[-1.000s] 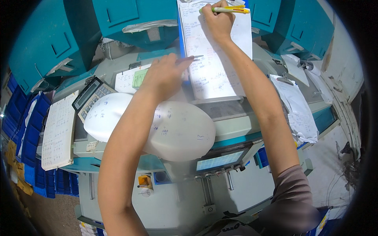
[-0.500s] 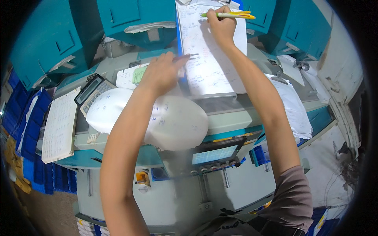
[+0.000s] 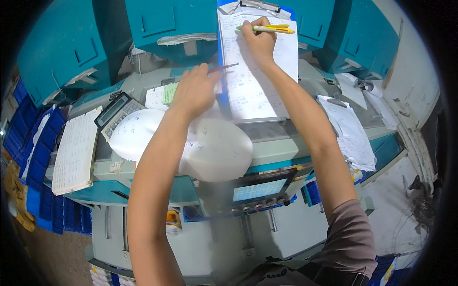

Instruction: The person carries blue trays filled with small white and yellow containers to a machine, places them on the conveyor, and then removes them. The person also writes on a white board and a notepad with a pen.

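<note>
My right hand (image 3: 261, 46) is closed around a green, white and yellow pen (image 3: 272, 29). The pen's green tip is at the upper left of a handwritten sheet (image 3: 260, 90), clipped to a blue clipboard (image 3: 222, 43). To the left, my left hand (image 3: 195, 90) is closed on a thin pointed tool (image 3: 224, 67) with a reddish part, which sticks out over the sheet's left edge. Its exact kind is unclear. Below that forearm lie two whitish rounded pieces with pen marks, a left one (image 3: 131, 133) and a right one (image 3: 217, 150).
A calculator (image 3: 114, 112) and a written-on notepad (image 3: 74, 150) lie on the left. Green paper (image 3: 169, 93) is near my left hand. A lit screen (image 3: 260, 188) faces up below. Papers under a clip (image 3: 350, 136) rest at right; teal cabinets (image 3: 174, 21) line the back, blue bins (image 3: 45, 190) far left.
The view has shifted slightly, so more of the clipboard's top and clip shows. My right hand and the pen have moved a little left on the sheet; both hands keep their holds.
</note>
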The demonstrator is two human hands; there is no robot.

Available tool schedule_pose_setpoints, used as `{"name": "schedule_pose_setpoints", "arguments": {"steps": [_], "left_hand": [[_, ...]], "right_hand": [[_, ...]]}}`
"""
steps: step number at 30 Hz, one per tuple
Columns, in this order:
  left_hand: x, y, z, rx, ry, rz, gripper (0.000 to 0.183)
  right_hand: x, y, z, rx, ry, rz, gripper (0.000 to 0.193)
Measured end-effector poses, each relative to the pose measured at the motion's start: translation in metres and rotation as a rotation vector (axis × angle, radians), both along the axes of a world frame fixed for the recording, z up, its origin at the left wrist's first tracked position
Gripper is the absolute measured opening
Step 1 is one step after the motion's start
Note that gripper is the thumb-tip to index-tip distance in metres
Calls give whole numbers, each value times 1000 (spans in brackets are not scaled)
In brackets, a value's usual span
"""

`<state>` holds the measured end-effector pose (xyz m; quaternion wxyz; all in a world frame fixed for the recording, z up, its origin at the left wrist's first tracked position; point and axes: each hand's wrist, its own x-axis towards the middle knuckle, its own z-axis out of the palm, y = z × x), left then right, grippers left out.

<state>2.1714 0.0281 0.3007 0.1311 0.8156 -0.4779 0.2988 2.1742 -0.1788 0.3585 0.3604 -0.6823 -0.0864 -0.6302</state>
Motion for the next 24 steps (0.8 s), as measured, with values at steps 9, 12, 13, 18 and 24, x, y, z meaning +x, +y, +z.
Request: {"name": "schedule_pose_setpoints", "arguments": {"steps": [9,12,13,18,24], "left_hand": [[3,-4,-4,42,39,-45,53],[3,-5,-3,78,43,-38,54],[3,-5,-4,69,43,-47,54],[3,-5,-4,67,48,-42,55],[3,-4,-6,58,32,-54,53]], "right_hand": [[23,1,-9,110,-42,92,23],[30,-4,-10,104,-36,81,24],[31,-5,-10,83,-42,52,24],[31,-3,-12,155,-31,151,25],[33,-4,-12,76,-33,66,25]]}}
